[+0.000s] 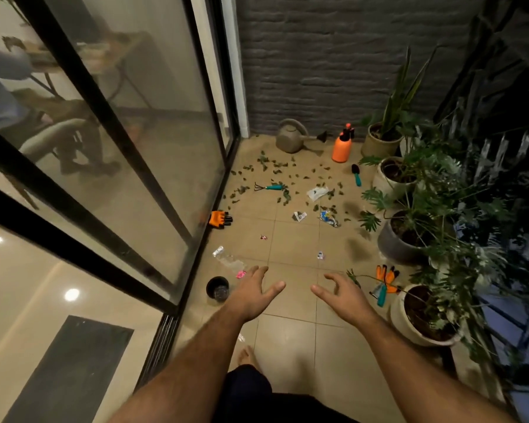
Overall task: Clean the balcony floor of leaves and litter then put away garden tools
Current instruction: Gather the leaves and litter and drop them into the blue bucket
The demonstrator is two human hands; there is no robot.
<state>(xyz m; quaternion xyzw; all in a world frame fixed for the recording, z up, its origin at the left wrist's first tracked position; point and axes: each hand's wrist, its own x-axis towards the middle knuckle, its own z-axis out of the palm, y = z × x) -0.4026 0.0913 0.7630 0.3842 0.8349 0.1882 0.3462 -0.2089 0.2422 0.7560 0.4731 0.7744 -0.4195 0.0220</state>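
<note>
While stretched forward over beige tiled floor [293, 337]: left hand [252, 293], right hand [342, 296] palms down, fingers spread loosely, gripping nothing.

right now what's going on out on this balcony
A person stands at the near end of the tan tiled balcony floor, with empty left hand and right hand held out, fingers spread. Nothing is cleaned yet: green leaves and crumpled wrappers litter the tiles, and the teal-handled hand rake, teal-handled trowel, orange spray bottle and orange gloves lie scattered.
</note>
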